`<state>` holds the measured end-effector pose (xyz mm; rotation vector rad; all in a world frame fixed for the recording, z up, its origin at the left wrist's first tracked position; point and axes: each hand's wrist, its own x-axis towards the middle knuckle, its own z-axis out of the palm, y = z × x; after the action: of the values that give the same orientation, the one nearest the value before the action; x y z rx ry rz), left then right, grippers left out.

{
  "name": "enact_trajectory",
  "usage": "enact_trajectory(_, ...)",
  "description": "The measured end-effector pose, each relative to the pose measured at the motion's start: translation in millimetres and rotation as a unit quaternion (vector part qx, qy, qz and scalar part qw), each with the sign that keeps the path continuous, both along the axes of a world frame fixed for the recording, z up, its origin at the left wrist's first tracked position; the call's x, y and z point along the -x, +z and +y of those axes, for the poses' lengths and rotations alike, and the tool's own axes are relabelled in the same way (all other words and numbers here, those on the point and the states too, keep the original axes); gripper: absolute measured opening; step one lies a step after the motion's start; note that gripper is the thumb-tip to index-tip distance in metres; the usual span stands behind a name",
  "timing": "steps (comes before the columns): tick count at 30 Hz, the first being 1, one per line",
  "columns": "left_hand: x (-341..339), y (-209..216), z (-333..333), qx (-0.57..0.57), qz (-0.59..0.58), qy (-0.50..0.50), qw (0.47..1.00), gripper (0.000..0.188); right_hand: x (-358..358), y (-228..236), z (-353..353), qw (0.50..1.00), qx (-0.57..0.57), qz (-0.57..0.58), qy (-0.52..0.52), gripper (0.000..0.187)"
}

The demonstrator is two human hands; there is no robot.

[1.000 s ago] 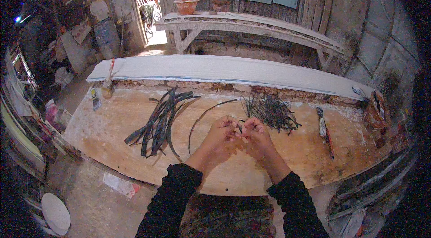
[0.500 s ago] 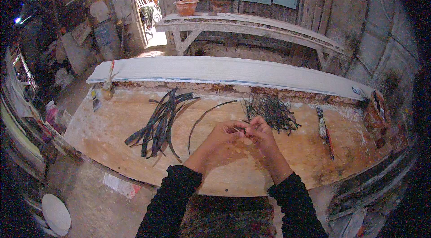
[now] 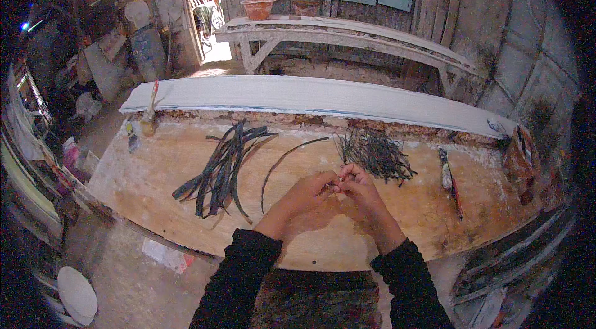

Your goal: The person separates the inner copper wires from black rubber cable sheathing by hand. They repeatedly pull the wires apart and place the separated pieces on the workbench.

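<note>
My left hand and my right hand meet above the middle of the wooden board, fingertips pinched against each other. Whatever lies between them is too small to make out. To their left, a single thin dark strip curves over the board. Farther left lies a loose bundle of flat black strips, crossing one another. Just beyond my right hand is a tangled heap of thin, dark, short pieces.
A pale-wood board forms the work surface. Along its far edge runs a long white slab. A slim tool with a red part lies at the right; a brush-like stick in a small pot stands far left. Behind is a bench with a terracotta pot.
My fingers have shifted slightly against each other, the left fingertips curling in more. Both hands stay over the same spot, and the strips and heap lie as before.
</note>
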<state>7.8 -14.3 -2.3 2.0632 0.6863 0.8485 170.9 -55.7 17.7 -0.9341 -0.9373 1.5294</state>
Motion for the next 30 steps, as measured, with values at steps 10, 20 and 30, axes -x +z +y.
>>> enact_trajectory(10, 11, 27, -7, -0.066, 0.093, 0.042, 0.993, 0.02, 3, 1, -4, 1.0, -0.009, -0.001, 0.016, 0.014)
enact_trajectory(20, 87, -1, 50, 0.153, -0.244, 0.218, 0.932, 0.028, -26, 13, -17, 0.99, -0.068, 0.054, -0.113, 0.017)
enact_trajectory(30, 15, -12, 0, 0.005, -0.094, -0.011, 0.995, 0.038, -19, -17, -3, 0.959, -0.003, 0.279, 0.041, 0.028)
